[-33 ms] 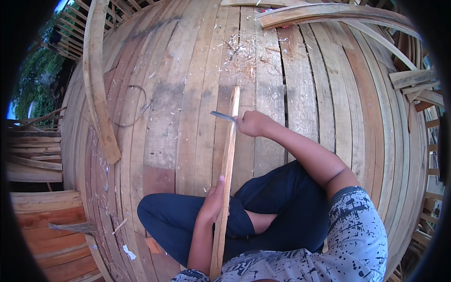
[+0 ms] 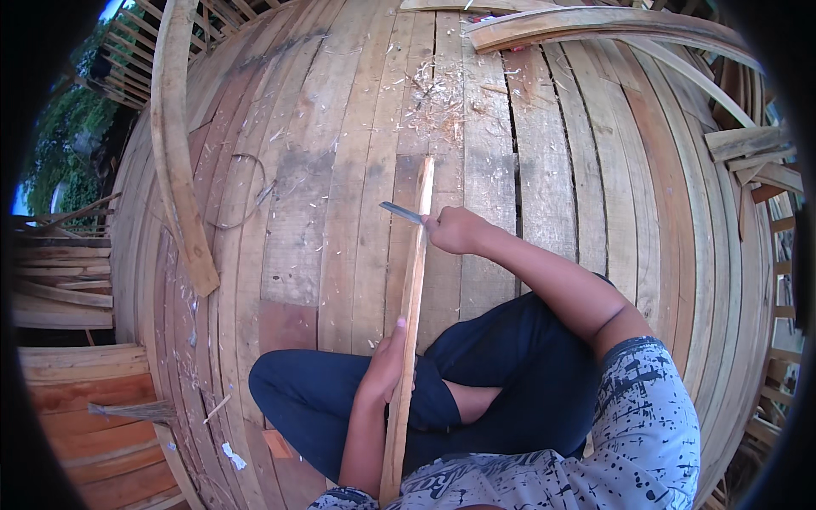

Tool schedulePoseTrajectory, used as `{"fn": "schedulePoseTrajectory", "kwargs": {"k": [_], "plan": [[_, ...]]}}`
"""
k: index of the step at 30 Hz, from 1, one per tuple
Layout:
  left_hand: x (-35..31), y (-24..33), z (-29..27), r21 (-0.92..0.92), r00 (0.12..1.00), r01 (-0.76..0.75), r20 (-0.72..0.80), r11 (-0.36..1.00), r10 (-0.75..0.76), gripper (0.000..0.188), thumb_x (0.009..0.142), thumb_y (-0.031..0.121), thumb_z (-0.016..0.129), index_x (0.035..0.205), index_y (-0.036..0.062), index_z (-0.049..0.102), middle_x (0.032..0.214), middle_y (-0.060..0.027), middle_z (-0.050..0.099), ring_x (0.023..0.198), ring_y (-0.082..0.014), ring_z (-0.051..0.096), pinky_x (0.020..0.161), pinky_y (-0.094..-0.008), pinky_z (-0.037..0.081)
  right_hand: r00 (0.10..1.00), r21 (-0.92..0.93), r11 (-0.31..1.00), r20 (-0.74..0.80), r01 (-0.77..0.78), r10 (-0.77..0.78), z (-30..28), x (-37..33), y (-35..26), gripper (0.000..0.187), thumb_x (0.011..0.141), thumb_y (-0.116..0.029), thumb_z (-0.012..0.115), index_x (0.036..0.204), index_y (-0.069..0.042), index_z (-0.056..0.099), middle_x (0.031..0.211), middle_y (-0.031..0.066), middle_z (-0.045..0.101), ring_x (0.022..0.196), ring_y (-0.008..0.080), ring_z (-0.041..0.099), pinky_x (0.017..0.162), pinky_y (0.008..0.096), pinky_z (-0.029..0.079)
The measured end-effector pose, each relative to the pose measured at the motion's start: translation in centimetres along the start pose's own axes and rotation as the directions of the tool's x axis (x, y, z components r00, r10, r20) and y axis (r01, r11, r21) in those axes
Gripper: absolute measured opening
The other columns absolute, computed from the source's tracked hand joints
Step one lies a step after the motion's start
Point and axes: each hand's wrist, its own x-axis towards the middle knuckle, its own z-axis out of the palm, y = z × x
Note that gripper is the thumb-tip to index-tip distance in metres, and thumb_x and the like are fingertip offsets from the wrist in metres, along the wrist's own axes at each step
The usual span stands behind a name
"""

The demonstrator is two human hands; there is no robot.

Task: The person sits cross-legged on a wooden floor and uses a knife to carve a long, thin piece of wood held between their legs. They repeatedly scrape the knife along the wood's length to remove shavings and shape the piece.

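A long, narrow wooden strip (image 2: 413, 319) runs from my lap away from me, its far end over the plank floor. My left hand (image 2: 388, 361) is closed around its near part, with the thumb along the side. My right hand (image 2: 457, 230) is closed on a knife, its handle hidden in the fist. The flat grey knife blade (image 2: 399, 210) lies across the strip toward its far end and sticks out to the left. Pale, freshly cut wood shows at that far end.
Wood shavings (image 2: 438, 93) are scattered on the plank floor (image 2: 357, 255) ahead. A curved timber (image 2: 183, 170) lies at the left, another thick beam (image 2: 595, 27) at the far right. A thin wire loop (image 2: 240, 191) and a bundle of bristles (image 2: 132, 411) are on the left.
My right hand and the knife have slid slightly nearer to me along the strip. My left hand and the strip stay in place.
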Motion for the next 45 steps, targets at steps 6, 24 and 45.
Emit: {"fn": "schedulePoseTrajectory", "kwargs": {"k": [6, 24, 45], "plan": [[0.2, 0.0, 0.0, 0.017, 1.000, -0.015, -0.016, 1.000, 0.015, 0.067, 0.098, 0.068, 0.036, 0.093, 0.0034, 0.055, 0.053, -0.0013, 0.041, 0.039, -0.0129, 0.046, 0.033, -0.0292, 0.040, 0.993, 0.071, 0.993, 0.082, -0.092, 0.086, -3.2, 1.8, 1.5, 0.066, 0.099, -0.049, 0.035, 0.118, 0.007, 0.065, 0.121, 0.0296, 0.063, 0.118, 0.0411, 0.059, 0.102, 0.0478, 0.045], [0.0, 0.4, -0.2, -0.133, 0.989, 0.100, 0.125, 0.986, -0.083, 0.066, 0.093, 0.076, 0.031, 0.082, 0.0126, 0.046, 0.047, 0.0008, 0.036, 0.030, -0.0124, 0.039, 0.027, -0.0279, 0.033, 0.999, 0.096, 0.995, 0.038, -0.003, 0.000, -1.1, 2.7, 2.1, 0.070, 0.099, -0.051, 0.035, 0.114, 0.010, 0.066, 0.113, 0.0297, 0.066, 0.111, 0.0424, 0.063, 0.097, 0.0486, 0.048], [0.2, 0.0, -0.3, -0.124, 0.992, 0.082, 0.111, 0.989, -0.069, 0.068, 0.094, 0.075, 0.033, 0.081, 0.0096, 0.048, 0.049, -0.0005, 0.039, 0.033, -0.0126, 0.043, 0.029, -0.0278, 0.038, 0.997, -0.002, 1.000, 0.072, 0.004, -0.004, -2.3, 0.6, 0.1, 0.060, 0.098, -0.047, 0.040, 0.109, 0.005, 0.068, 0.108, 0.0233, 0.070, 0.105, 0.0381, 0.066, 0.092, 0.0471, 0.051]]}}
